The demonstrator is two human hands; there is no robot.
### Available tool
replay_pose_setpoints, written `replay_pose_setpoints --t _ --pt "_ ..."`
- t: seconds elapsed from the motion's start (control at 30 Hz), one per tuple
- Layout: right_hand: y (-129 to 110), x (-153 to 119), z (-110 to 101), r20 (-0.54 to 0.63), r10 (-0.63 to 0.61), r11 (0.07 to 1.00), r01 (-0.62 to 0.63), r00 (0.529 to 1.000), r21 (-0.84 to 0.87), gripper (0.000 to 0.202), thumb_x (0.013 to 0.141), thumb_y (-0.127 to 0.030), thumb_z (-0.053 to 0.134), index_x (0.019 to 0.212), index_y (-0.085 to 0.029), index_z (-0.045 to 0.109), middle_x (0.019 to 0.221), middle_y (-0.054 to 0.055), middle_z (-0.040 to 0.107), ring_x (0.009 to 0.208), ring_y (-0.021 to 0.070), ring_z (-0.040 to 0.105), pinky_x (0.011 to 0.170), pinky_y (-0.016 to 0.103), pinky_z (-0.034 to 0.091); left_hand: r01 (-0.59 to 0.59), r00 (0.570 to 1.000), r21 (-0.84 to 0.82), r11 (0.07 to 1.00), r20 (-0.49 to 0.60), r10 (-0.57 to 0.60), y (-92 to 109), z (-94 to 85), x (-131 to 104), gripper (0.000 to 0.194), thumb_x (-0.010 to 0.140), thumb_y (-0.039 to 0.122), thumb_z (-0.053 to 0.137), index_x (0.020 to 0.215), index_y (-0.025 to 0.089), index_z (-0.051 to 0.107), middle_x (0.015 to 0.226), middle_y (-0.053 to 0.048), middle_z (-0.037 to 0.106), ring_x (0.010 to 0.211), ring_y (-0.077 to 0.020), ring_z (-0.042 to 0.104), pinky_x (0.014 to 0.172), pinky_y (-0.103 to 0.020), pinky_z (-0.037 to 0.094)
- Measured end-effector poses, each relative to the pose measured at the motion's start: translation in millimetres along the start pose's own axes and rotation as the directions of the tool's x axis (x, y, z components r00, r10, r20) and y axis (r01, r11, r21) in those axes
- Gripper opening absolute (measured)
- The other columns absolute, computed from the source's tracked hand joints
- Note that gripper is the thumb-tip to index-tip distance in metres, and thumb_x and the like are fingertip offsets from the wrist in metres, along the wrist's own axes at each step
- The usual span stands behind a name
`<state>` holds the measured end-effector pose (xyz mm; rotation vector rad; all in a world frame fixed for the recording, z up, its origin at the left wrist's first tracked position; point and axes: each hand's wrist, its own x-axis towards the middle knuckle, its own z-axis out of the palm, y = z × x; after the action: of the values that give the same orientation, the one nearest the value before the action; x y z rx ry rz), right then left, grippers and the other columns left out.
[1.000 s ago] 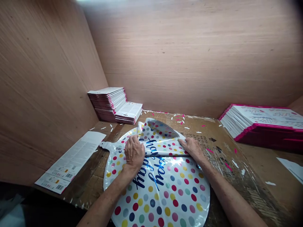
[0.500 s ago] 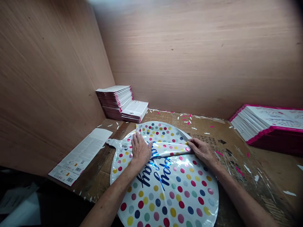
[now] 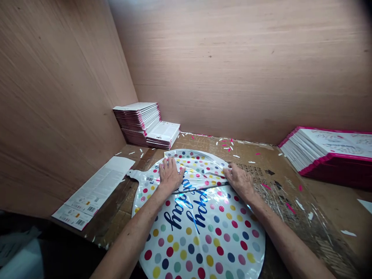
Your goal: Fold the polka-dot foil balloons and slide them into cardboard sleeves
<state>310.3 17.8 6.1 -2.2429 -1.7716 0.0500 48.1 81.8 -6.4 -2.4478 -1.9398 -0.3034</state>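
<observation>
Polka-dot foil balloon (image 3: 200,232) lies at six o'clock, its twelve-o'clock flap (image 3: 203,170) folded over, the rest apparently left to fold. Left hand (image 3: 171,175) presses, fingers spread, gripping nothing; right hand (image 3: 240,182) curls at the flap's three-o'clock end, grip unclear.

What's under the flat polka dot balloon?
Brown cardboard shows past the far edge of the polka dot balloon and to both sides, so it probably continues underneath. Anything directly beneath is covered, so I can't see it.

Left hand (image 3: 170,175) and right hand (image 3: 240,181) palm-down, forearms (image 3: 130,232) angled inward.
</observation>
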Motion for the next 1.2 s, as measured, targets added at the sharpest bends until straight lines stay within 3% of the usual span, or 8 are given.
replay_pose_setpoints --t 0.07,0.13,0.2,0.37,0.53,0.73,1.0,1.2 --pt "-5.1 -7.7 -4.2 -0.078 -0.337 0.941 0.337 0.938 -0.015 0.045 0.09 -0.034 0.047 0.13 -0.013 0.054 0.129 0.018 0.059 0.118 0.0309 0.054 0.097 0.045 0.041 0.013 1.0 -0.003 1.0 -0.014 -0.014 -4.7 10.2 2.8 0.068 0.095 0.048 0.03 0.144 0.002 0.038 0.153 -0.024 0.034 0.143 -0.0383 0.026 0.115 -0.057 0.02" --pt "-12.8 -12.2 -7.2 -0.037 -0.662 0.749 0.66 0.749 -0.048 0.048 0.085 -0.025 0.052 0.132 -0.016 0.052 0.139 0.016 0.052 0.128 0.0305 0.047 0.106 0.048 0.035 0.0 1.0 -0.008 1.0 -0.01 0.0 -8.2 15.7 8.3 0.066 0.096 0.049 0.029 0.145 0.006 0.037 0.154 -0.022 0.032 0.145 -0.0373 0.023 0.115 -0.057 0.017" --pt "-20.3 -13.2 -8.2 0.113 -0.735 0.665 0.743 0.669 -0.075 0.045 0.081 -0.015 0.051 0.126 -0.017 0.056 0.134 0.014 0.056 0.124 0.0289 0.051 0.105 0.046 0.038 -0.014 0.999 -0.024 1.0 0.042 0.015 -8.8 11.8 15.9 0.065 0.095 0.05 0.031 0.146 0.01 0.038 0.155 -0.02 0.031 0.145 -0.0381 0.022 0.114 -0.062 0.017" --pt "-24.5 -39.3 -1.7 0.201 -0.473 0.825 0.511 0.858 -0.243 0.035 0.084 -0.004 0.039 0.11 -0.013 0.061 0.099 0.018 0.068 0.085 0.029 0.066 0.069 0.037 0.053 -0.196 0.979 -0.084 0.977 0.037 0.2 11.4 -28.5 -5.3 0.061 0.093 0.041 0.041 0.145 0.009 0.037 0.156 -0.019 0.03 0.146 -0.035 0.021 0.115 -0.056 0.024" --pt "-34.1 -122.1 -2.6 0.161 -0.423 0.885 0.445 0.892 -0.137 0.04 0.088 -0.016 0.049 0.127 -0.011 0.053 0.088 0.02 0.071 0.07 0.0303 0.068 0.058 0.038 0.053 -0.703 0.711 -0.165 0.692 -0.182 0.679 40.5 -37.0 -97.3 0.05 0.087 0.021 0.052 0.137 0.017 0.048 0.145 -0.012 0.05 0.14 -0.0307 0.037 0.11 -0.05 0.039" --pt "-20.8 -170.2 -49.0 0.134 -0.748 0.64 0.653 0.65 0.406 0.103 0.076 -0.06 0.07 0.155 -0.024 0.014 0.145 0.015 0.048 0.128 0.0301 0.051 0.101 0.038 0.046 -0.682 0.719 -0.246 0.689 -0.395 0.571 5.9 -15.8 -138.4 0.026 0.094 0.013 0.043 0.105 0.017 0.065 0.113 -0.01 0.071 0.114 -0.0232 0.064 0.095 -0.04 0.055" --pt "-1.7 -159.0 -24.3 0.125 -0.794 0.605 0.75 0.595 0.267 0.064 0.078 -0.024 0.057 0.141 -0.017 0.046 0.146 0.014 0.047 0.136 0.0276 0.041 0.115 0.048 0.03 -0.665 0.747 -0.305 0.682 -0.302 0.593 -24.7 -32.3 -149.0 0.042 0.085 0.009 0.046 0.125 0.016 0.058 0.118 -0.013 0.068 0.115 -0.0235 0.062 0.098 -0.041 0.053" --pt "-15.7 -167.3 -22.3 0.088 -0.839 0.539 0.8 0.536 0.265 0.095 0.078 -0.063 0.063 0.149 -0.01 0.031 0.152 0.023 0.034 0.143 0.0337 0.029 0.115 0.054 0.026 -0.693 0.708 -0.175 0.699 -0.345 0.616 -24.1 -34.6 -150.6 0.026 0.093 0.015 0.045 0.101 0.018 0.069 0.135 -0.015 0.057 0.128 -0.0274 0.052 0.101 -0.044 0.05"
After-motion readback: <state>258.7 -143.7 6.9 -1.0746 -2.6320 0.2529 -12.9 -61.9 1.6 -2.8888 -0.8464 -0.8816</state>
